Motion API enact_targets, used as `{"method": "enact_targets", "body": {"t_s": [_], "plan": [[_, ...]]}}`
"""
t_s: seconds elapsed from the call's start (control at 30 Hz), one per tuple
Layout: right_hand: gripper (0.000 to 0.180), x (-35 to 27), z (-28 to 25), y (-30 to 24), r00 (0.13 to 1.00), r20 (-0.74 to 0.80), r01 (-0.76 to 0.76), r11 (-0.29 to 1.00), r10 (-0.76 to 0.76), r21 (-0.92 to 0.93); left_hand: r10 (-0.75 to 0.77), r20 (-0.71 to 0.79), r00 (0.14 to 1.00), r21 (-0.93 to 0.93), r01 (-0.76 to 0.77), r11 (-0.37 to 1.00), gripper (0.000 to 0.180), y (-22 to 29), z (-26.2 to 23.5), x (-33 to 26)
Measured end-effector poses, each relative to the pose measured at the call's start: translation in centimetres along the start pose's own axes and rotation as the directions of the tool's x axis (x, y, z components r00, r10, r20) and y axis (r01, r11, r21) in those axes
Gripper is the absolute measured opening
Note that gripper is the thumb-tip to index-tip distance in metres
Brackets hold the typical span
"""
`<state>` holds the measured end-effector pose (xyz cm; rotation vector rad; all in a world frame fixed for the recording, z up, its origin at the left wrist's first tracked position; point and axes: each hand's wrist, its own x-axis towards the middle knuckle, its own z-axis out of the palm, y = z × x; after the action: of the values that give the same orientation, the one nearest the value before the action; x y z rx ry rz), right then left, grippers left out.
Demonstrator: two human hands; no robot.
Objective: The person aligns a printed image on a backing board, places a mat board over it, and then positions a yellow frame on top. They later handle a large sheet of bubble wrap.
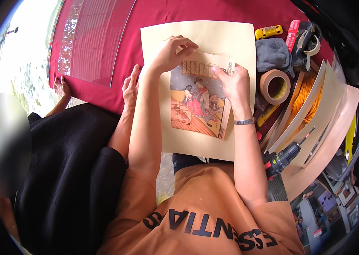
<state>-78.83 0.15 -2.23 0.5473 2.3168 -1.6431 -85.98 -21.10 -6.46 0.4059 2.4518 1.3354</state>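
Both of the person's hands are on a colour print (197, 101) of 2 seated figures in robes, which lies on a large cream backing sheet (213, 36). That sheet rests on the red-covered table (162, 12) and hangs over its near edge toward the person's lap. The left hand (172, 53) is curled over the print's upper left corner, fingers bent and pinching the paper's top edge. The right hand (233, 83) grips the print's right edge near the upper right corner, fingertips folded onto the picture.

Just beside the sheet, along the table's right side, stands a roll of brown tape (275, 86), with a folded grey cloth (273, 54) behind it and a yellow utility knife (268, 31) further back. A tape dispenser (305, 40) with a red handle sits near the far right corner. Loose cream boards (315, 110) lean over an orange cord (305, 95) on the right, and a black cordless drill (283, 158) lies at the near right edge.

Toward the far left corner lies a clear glass pane (92, 40). A second person in black (73, 170) sits on the left, 1 open hand (130, 87) flat on the red cloth near the sheet's left edge.
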Motion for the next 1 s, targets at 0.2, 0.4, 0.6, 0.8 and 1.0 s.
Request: {"method": "enact_targets", "body": {"t_s": [0.2, 0.4, 0.6, 0.8, 1.0], "plan": [[0.022, -0.5, -1.3, -1.3, 0.997, 0.002, -0.081, 0.997, 0.081, -0.021, 0.055, 0.033, 0.998, 0.202, -0.06, 0.978, 0.019, -0.3, 0.0, 0.1], [0.025, -1.2, -4.2, -2.0, 0.992, -0.026, 0.127, 0.992, -0.126, 0.024, -0.037, -0.079, 0.996, -0.023, 0.036, 0.999, 0.031, -1.5, -0.3, -1.2], [0.024, -2.4, -7.2, -8.1, 0.987, 0.118, 0.059, 0.923, -0.111, 0.38, -0.263, -0.25, 0.932, -0.817, -0.057, 0.574, 0.06, 1.5, 2.9, -10.6], [0.028, -1.5, -5.2, -8.4, 0.977, 0.205, -0.059, 0.839, -0.063, 0.541, -0.604, -0.088, 0.792, -0.764, 0.335, 0.551, 0.062, 5.4, 6.1, -21.0], [0.028, 1.8, -0.3, -3.8, 0.977, 0.202, 0.008, 0.963, -0.065, 0.271, -0.759, -0.091, 0.644, -0.919, 0.239, 0.313, 0.028, 8.8, 4.8, -23.3]]}}
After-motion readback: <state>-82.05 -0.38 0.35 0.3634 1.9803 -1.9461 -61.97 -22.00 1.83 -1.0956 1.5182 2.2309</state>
